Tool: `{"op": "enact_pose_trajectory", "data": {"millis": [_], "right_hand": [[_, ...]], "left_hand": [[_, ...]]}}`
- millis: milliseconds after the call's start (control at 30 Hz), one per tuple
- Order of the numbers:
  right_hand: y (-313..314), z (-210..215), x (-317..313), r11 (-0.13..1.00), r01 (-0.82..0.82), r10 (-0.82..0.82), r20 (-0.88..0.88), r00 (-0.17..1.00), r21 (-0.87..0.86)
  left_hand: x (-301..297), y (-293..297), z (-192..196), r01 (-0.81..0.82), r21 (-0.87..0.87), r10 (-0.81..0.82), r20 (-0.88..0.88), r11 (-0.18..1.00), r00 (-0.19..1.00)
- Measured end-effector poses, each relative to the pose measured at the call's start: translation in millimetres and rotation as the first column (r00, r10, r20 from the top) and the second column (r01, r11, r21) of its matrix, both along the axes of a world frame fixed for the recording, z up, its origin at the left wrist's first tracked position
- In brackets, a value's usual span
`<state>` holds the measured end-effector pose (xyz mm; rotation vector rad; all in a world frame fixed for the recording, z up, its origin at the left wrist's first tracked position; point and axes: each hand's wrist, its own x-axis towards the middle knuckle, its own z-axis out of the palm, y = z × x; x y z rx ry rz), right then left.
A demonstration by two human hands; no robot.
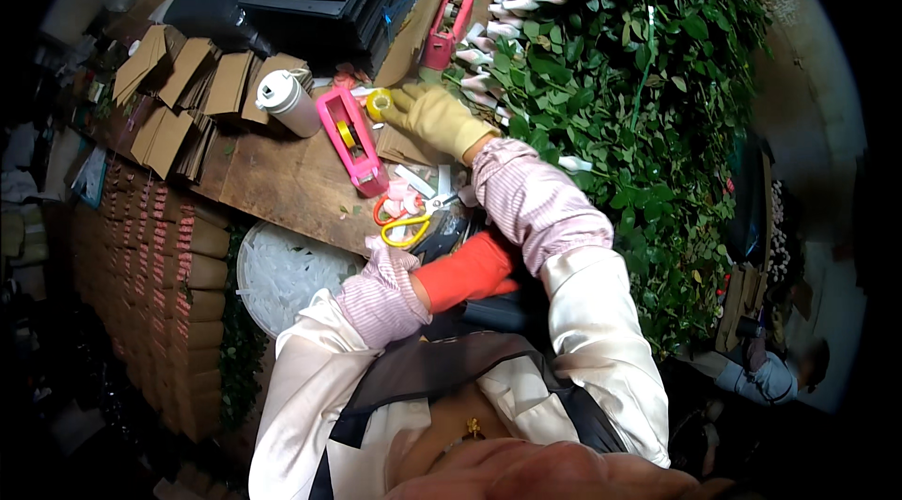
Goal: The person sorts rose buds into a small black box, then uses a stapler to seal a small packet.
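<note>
My right hand [440, 117], in a pale yellow glove, reaches left over the wooden table. Its outstretched fingertips are at a small roll of yellow tape [379, 105]; whether they grip it is unclear. Left of the roll stands a pink tape dispenser [349, 143] with yellow tape inside. My left hand [467, 272], in a red glove, is close to my body, its fingers hidden under my right forearm and among dark material. Between the hands and the dispenser lie scissors [406, 231] with yellow and red handles, beside pink petals [402, 197] and white strips.
Leafy stems with white-wrapped heads [526, 2] pile up on the right. A second pink dispenser [448, 25] stands by stacked black sheets [310, 2]. Cardboard pieces [228, 84] and a white-lidded cup [288, 102] are at left. A tub [296, 274] of clear plastic pieces sits below the table edge.
</note>
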<state>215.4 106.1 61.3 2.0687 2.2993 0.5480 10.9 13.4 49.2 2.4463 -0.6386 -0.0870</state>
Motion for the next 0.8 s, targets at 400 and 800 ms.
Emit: {"op": "enact_pose_trajectory", "data": {"millis": [400,800], "right_hand": [[-115.0,158.5,-47.6,0.95,0.21,-0.025,-0.613,0.79,0.232],[-305.7,74.3,-127.6,0.627,0.362,-0.401,-0.685,-0.609,-0.689]], "left_hand": [[-0.7,1.7,-6.5,-0.027,0.03,0.023,0.11,0.999,0.994],[-4.1,-1.7,-18.6,-0.208,-0.487,0.073,-0.281,0.848,0.957]]}}
